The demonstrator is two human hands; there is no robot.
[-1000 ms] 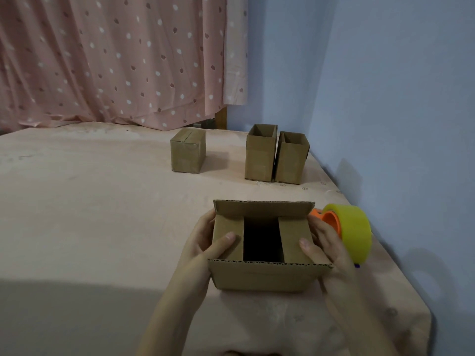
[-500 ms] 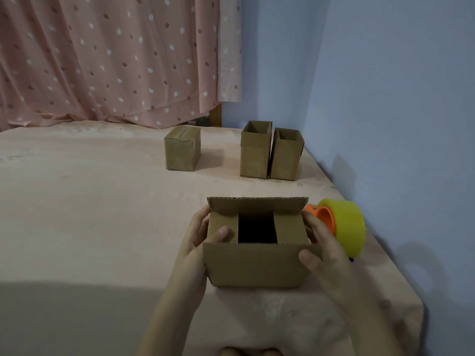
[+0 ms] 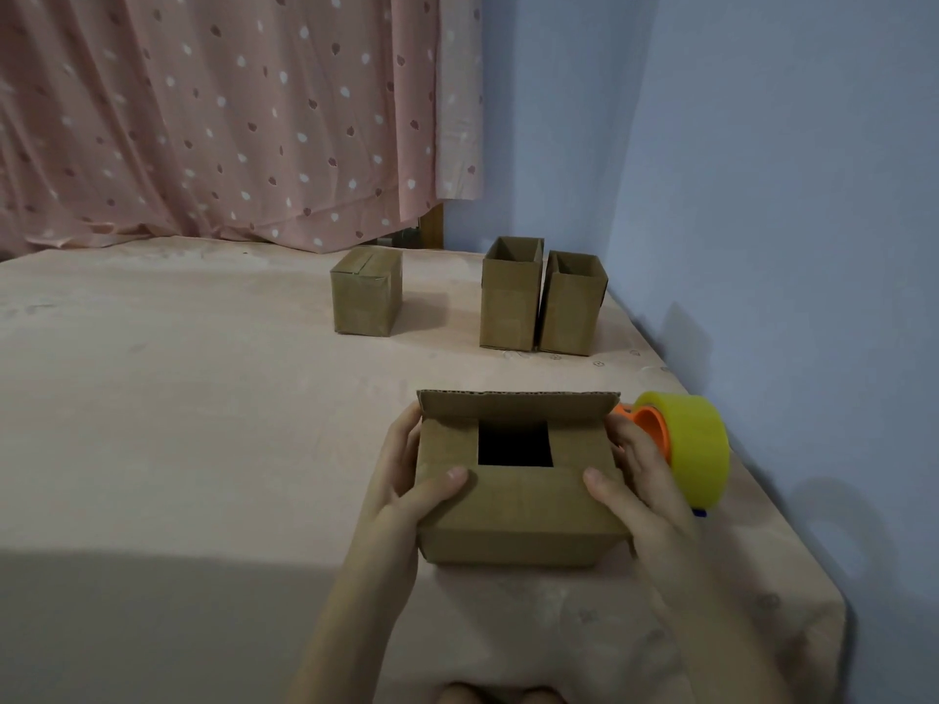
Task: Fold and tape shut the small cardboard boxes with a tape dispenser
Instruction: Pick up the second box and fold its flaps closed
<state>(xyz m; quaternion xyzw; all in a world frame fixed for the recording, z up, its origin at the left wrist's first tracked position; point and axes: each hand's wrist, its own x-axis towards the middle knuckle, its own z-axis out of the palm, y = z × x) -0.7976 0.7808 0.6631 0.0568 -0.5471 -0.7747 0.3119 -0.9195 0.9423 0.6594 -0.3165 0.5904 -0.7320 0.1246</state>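
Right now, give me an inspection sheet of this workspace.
Surface: table under a pinkish cloth.
Job's things: near box, near flap folded down, far flap up, gap open; tape dispenser at its right; taped box; two open boxes side by side.
Clutter: nothing seen.
Grips: left hand and right hand hold the near box, thumbs on the flap.
Cables: nothing seen.
Surroundings: dotted curtain, blue wall.
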